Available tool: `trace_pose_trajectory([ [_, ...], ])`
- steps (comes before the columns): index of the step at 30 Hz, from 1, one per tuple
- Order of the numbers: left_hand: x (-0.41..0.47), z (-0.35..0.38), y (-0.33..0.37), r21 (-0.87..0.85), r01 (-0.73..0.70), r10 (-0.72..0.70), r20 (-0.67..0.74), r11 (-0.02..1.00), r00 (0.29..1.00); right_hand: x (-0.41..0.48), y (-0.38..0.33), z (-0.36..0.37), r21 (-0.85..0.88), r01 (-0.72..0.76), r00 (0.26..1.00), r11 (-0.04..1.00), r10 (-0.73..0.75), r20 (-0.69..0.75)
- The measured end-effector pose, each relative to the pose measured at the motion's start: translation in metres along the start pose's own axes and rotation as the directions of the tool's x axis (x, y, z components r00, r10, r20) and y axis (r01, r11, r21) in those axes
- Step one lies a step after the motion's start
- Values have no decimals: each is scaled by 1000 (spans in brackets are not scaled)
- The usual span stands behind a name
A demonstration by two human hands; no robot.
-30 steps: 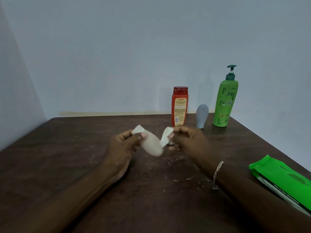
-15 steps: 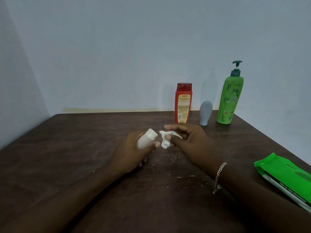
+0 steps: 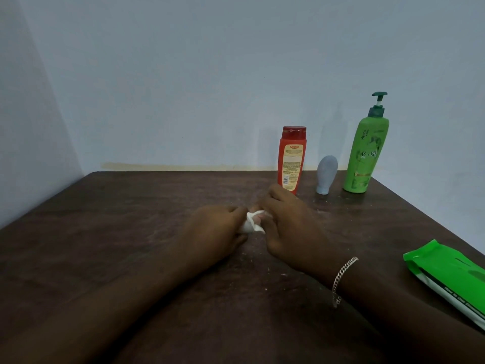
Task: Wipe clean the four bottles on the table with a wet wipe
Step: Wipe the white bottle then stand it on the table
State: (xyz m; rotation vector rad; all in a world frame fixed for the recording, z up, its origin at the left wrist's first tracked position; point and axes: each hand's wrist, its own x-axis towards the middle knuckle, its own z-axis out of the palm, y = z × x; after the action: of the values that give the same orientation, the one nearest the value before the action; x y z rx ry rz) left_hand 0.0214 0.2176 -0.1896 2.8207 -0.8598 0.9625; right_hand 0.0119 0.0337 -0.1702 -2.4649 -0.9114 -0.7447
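bottles: four called for by the task. small bottle: judged to sit inside the left hand [image 3: 210, 232], almost wholly hidden. only a white edge visible at the fingertips, not separable from the wipe [image 3: 254, 219].

left hand: fingers curled round that item, low over the middle of the table [image 3: 118, 219]. contact with the tabletop: cannot tell.

wipe: white, crumpled, pressed between both hands.

right hand [image 3: 291, 227]: fingers curled, pinching the wipe against the hidden bottle. bracelet [image 3: 343, 271] on the wrist.

handling of the small bottle, as a judgement:
- light, stiff plastic, likely slippery once wet.
- grip round the body with the left hand, leaving cap and shoulder free for the wipe.
- turn within the grip rather than squeeze harder.

further right, upright near the back edge and apart from one another:
- red bottle [image 3: 291, 158]: flat-sided, just behind the right hand. take by the narrow sides.
- grey bottle [image 3: 326, 174]: small, narrow at the base, probably easy to tip. lift straight up by the lower body.
- green pump bottle [image 3: 367, 156]: tallest, probably heaviest. hold by the body, never by the pump head.

far right: green wipes pack [image 3: 446, 274], lying flat near the table edge, partly out of view.
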Motion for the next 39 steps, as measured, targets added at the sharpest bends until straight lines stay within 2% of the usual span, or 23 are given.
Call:
trace_pose_trajectory([
  [3,-2,-1,4,116,-105,112,-58,988,992,2,-1,-3,0,-53,999,999,53,12],
  [6,-3,-1,5,132,-148,158,-73,980,985,3,4,-7,141,-215,976,967,206,71],
  [8,-3,-1,4,111,-171,181,-89,979,979,6,9,-14,306,-300,952,903,267,147],
  [11,-2,-2,4,36,-200,203,-88,979,975,8,19,-23,532,-395,913,749,257,317],
  [13,-4,-1,3,-64,-172,168,-75,983,983,7,24,-24,646,-459,885,610,246,396],
  [15,-6,-2,2,-200,-113,102,-65,973,993,7,26,-21,761,-520,854,389,248,457],
  [16,-6,-5,2,-275,-68,58,-44,959,997,6,27,-19,797,-532,845,285,241,477],
  [18,-6,-7,4,-384,24,-21,13,923,1000,5,28,-15,836,-529,842,147,212,496],
  [20,-6,-7,5,-485,103,-113,9,868,994,5,29,-12,849,-522,844,82,197,500],
  [24,-4,-2,6,-629,208,-269,-2,749,963,3,22,-7,880,-475,856,24,244,455],
  [28,-3,3,8,-575,266,-329,-6,774,944,1,10,1,894,-447,831,6,373,413],
  [31,-2,4,4,-545,328,-383,13,772,924,-1,1,4,887,-457,832,58,380,404],
  [32,-2,5,0,-572,330,-390,18,751,921,-1,-3,3,884,-453,849,118,360,387],
  [35,-4,7,-12,-666,312,-391,33,678,920,-1,-6,-6,836,-354,923,420,303,238],
  [37,-5,9,-18,-649,332,-386,63,685,920,-1,2,-10,763,-302,938,572,320,132],
  [39,-7,9,-18,-620,337,-362,89,709,928,-1,16,-11,680,-274,942,680,331,49],
])
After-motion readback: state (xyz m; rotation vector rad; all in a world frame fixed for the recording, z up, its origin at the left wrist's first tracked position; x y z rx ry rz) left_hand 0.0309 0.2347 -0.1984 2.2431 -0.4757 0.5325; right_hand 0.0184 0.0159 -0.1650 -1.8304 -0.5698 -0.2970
